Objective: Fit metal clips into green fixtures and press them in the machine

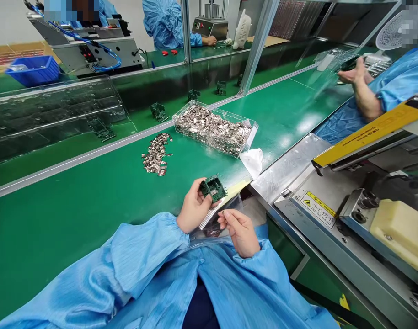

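My left hand [194, 208] grips a dark green box-shaped circuit board assembly [214, 188] with an open hollow facing up and thin pins along its side. Just right of it, my right hand [241, 230] is closed in a pinch; whatever its fingertips hold is too small to make out. Between and below the hands lie a white ridged strip [209, 218] and a clear plastic bag [226, 214] at the table edge. Further up, a clear tray [248, 147] is full of small metal pieces, and a loose pile of metal pieces [156, 154] lies left of it.
Several green board assemblies [158, 112] stand beyond the metal rail on the green belt [92, 219]. A white paper [252, 162] sits near the tray. At right stands a machine with a warning label [318, 209]. Co-workers in blue sleeves [406, 75] work at right and across the line.
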Demonstrator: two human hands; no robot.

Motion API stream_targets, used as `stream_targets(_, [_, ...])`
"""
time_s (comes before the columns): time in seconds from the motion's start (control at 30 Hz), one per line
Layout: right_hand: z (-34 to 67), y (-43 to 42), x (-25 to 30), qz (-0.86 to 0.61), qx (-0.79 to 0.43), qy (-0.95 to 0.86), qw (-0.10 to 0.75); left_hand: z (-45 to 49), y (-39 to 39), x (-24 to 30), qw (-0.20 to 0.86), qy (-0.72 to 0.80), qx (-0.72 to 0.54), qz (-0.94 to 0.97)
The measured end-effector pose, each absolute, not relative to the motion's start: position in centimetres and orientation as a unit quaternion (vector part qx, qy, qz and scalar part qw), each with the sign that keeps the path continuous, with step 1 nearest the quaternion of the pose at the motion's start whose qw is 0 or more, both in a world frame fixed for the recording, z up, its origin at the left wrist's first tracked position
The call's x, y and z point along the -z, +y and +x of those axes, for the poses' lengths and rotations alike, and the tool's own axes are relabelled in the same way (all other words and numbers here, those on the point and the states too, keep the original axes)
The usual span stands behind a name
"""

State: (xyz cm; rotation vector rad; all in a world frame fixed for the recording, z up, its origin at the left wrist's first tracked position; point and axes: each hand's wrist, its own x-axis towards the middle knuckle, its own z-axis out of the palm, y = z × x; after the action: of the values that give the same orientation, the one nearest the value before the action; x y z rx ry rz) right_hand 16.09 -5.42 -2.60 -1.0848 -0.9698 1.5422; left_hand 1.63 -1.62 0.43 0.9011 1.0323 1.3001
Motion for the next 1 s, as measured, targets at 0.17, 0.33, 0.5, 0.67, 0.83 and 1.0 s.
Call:
stream_targets(0.17, [16.3, -5.3, 1.6, -0.472, -0.597, -0.357, 0.542, 1.4, -1.8, -0.2, 0.557, 0.44, -0.564, 0.422])
stream_targets(0.33, [16.1, -4.7, 0.3, -0.512, -0.497, -0.424, 0.558, 1.3, -2.2, 0.5, 0.524, 0.428, -0.572, 0.465])
stream_targets(0.5, [15.2, -3.7, -0.8, -0.518, -0.287, -0.584, 0.556, 1.1, -2.7, 0.8, 0.506, 0.426, -0.565, 0.493])
stream_targets(0.67, [13.4, -3.2, -0.7, -0.528, -0.259, -0.612, 0.528, 0.8, -3.0, 0.6, 0.469, 0.448, -0.537, 0.539])
stream_targets(0.83, [12.7, -3.2, -0.4, -0.548, -0.239, -0.608, 0.522, 0.8, -3.1, 0.5, 0.445, 0.466, -0.525, 0.555])
stream_targets(1.0, [12.7, -3.2, -0.5, -0.549, -0.292, -0.566, 0.541, 0.7, -3.3, 0.6, 0.418, 0.483, -0.517, 0.571])
